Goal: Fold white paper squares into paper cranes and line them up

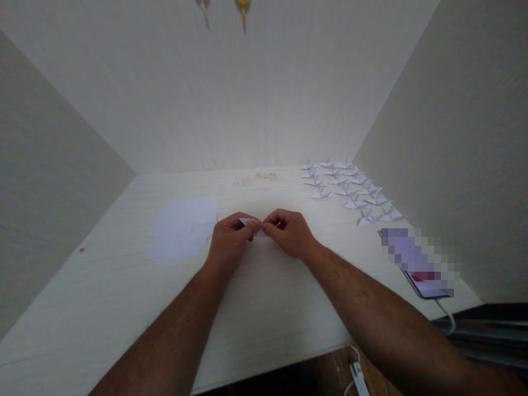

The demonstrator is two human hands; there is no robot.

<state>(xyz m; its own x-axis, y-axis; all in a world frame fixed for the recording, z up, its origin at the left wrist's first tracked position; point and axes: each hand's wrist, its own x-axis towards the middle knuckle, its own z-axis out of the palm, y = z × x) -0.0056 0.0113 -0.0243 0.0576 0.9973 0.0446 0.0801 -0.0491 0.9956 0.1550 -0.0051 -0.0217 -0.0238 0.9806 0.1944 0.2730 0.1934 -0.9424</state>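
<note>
Pinching the small folded paper (246, 221) over the middle of the tabletop (256, 308), you would do well to match its edges before pressing any crease, keeping pressure light so it doesn't buckle. Your left hand (231, 235) is clamped on its left part; your right hand (291, 232) nips its right end, thumb against finger. Both angle inward, fingertips meeting, well apart from the cranes (346, 191) on your right.

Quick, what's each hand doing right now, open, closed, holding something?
Left hand: closed, holding a small folded paper between thumb and fingers.
Right hand: closed, thumb and finger pinched at the same folded paper.
</note>
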